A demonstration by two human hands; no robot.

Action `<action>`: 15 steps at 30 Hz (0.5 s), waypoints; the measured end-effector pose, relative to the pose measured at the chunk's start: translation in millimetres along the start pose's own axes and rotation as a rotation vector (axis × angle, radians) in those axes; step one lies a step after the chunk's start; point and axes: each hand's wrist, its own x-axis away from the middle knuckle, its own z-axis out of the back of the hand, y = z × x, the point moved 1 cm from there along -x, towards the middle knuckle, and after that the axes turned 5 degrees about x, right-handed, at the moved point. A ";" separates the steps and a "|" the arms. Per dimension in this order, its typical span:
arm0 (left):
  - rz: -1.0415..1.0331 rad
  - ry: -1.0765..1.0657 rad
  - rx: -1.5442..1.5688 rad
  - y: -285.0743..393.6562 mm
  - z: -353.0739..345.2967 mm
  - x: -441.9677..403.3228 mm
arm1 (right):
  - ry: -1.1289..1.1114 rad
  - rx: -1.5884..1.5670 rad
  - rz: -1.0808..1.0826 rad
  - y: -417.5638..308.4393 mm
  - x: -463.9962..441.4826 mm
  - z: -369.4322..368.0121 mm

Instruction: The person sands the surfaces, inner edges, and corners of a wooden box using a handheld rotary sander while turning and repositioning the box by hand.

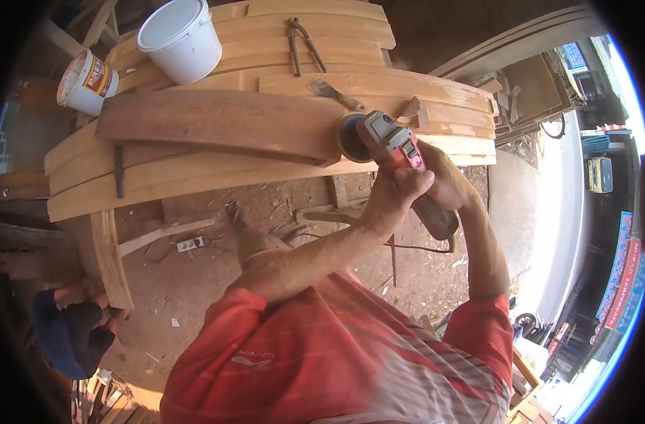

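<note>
My left hand [399,192] is wrapped round the red and grey body of an angle grinder [387,134]. From the other side, my right hand [446,178] closes on the same tool, near its dark rear handle. The grinder's round disc [353,138] is at the right end of a curved, reddish-brown wooden board [216,126]; whether it touches the wood I cannot tell. That board lies across paler planks [160,185] on a workbench. Just beyond the disc lies a flat-bladed scraper [336,95]. A cord [421,248] hangs below the grinder.
A white lidded bucket [188,49] and a smaller labelled tub [89,81] stand at the back left. Pincers [305,46] lie on the far planks. A socket strip [190,244] is on the dirt floor. Another person [71,332] is low at the left.
</note>
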 end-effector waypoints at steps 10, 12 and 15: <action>0.038 -0.082 0.049 18.8 3.0 -29.3 | 0.128 -0.258 0.040 2.4 -15.9 0.5; 0.037 -0.027 -0.023 14.0 3.3 -17.2 | 0.064 -0.085 0.045 -5.3 -11.0 1.6; 0.031 -0.032 0.034 4.1 4.4 -5.9 | 0.056 -0.070 0.044 -7.2 -0.7 -4.6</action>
